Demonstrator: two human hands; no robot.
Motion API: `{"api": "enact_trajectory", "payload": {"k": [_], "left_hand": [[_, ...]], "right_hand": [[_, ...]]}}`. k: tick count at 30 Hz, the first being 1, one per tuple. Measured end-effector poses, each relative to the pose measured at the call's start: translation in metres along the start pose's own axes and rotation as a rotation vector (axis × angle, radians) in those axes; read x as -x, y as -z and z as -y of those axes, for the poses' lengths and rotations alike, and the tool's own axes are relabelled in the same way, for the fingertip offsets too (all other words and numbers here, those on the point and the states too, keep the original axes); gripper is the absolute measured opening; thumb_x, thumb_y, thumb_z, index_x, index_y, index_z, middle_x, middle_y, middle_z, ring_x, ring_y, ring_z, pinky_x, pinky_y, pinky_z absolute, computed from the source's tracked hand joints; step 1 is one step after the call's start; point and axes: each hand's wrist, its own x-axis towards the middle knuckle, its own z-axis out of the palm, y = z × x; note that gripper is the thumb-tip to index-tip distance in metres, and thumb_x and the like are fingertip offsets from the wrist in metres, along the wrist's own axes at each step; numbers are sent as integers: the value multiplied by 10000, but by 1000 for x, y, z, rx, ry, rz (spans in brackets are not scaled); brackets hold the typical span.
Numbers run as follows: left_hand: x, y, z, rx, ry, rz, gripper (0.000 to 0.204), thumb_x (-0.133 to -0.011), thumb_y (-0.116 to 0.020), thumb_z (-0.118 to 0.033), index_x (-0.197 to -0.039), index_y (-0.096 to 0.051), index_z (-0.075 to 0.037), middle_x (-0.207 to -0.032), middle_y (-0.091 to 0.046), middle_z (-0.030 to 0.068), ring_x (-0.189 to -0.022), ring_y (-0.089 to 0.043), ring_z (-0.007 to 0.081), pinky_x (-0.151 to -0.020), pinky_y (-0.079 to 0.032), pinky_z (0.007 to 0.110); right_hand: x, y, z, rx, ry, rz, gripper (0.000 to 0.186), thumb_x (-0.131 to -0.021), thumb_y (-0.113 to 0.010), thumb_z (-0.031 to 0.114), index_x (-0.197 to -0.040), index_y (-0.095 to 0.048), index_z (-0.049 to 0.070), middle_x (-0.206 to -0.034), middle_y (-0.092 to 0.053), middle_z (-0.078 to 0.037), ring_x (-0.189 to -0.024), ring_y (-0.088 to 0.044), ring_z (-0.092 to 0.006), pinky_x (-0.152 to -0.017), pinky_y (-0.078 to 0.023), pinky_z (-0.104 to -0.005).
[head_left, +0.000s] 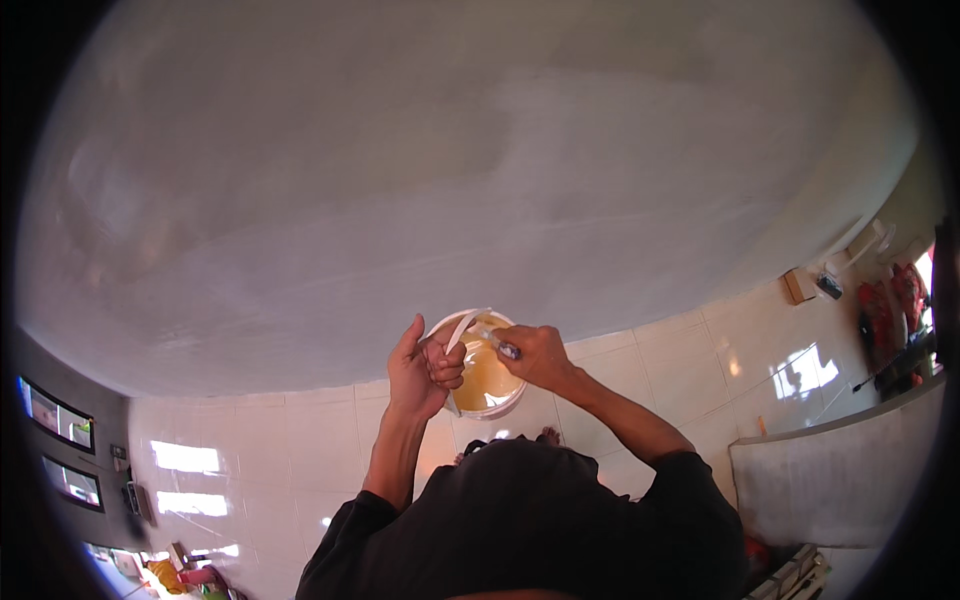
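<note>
A white bucket (pixel 508 407) hangs in front of my body, with pale yellow liquid that looks like paint (pixel 487 375) inside. My left hand (pixel 425 368) is closed around the bucket's white handle (pixel 460 328), thumb pointing up. On the other side, my right hand (pixel 542 358) grips a small brush-like tool (pixel 508 350) with a greyish handle over the bucket's opening. The tool's working end is near the far inner rim, too small and partly hidden to make out fully.
A large grey wall (pixel 480 200) with lighter patches rises ahead. Glossy pale floor tiles (pixel 300 430) lie below. On the right are a low grey partition (pixel 830 490) and a brown box (pixel 798 286). Colourful items (pixel 170 575) lie at the lower left.
</note>
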Motion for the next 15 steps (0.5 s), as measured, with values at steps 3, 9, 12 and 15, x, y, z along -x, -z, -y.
{"api": "enact_trajectory", "payload": {"k": [3,9,12,15], "left_hand": [[-1,8,2,11,29,9,760,-1032,-298,-606,-1420,-488,20,-674,-343,-55,-504,-226,39,-481,-190,209],[-3,12,5,-16,47,-19,807,-1021,-309,-620,-1443,-460,52,-678,-331,-60,-510,-235,42,-482,-188,213],[-4,14,5,-14,27,13,816,-1020,-310,-627,-1438,-467,55,-681,-331,-59,-511,-233,44,-484,-190,211],[-2,5,1,-36,-15,49,820,-1022,-313,-627,-1444,-460,61,-685,-338,-56,-515,-232,46,-486,-192,209]], "right_hand": [[1,-1,-9,55,12,14,231,-742,-781,144,-955,-725,75,-793,-722,-107,-622,-685,-288,-577,-556,-378],[7,-7,-9,143,-10,-13,271,-738,-792,122,-991,-720,55,-827,-737,-108,-618,-684,-286,-586,-555,-373],[5,-3,-1,159,-31,-43,262,-750,-791,129,-990,-719,51,-826,-736,-120,-634,-694,-286,-599,-562,-369],[10,5,10,128,-4,-181,234,-763,-769,147,-977,-702,79,-770,-707,-99,-582,-668,-282,-553,-538,-371]]}}
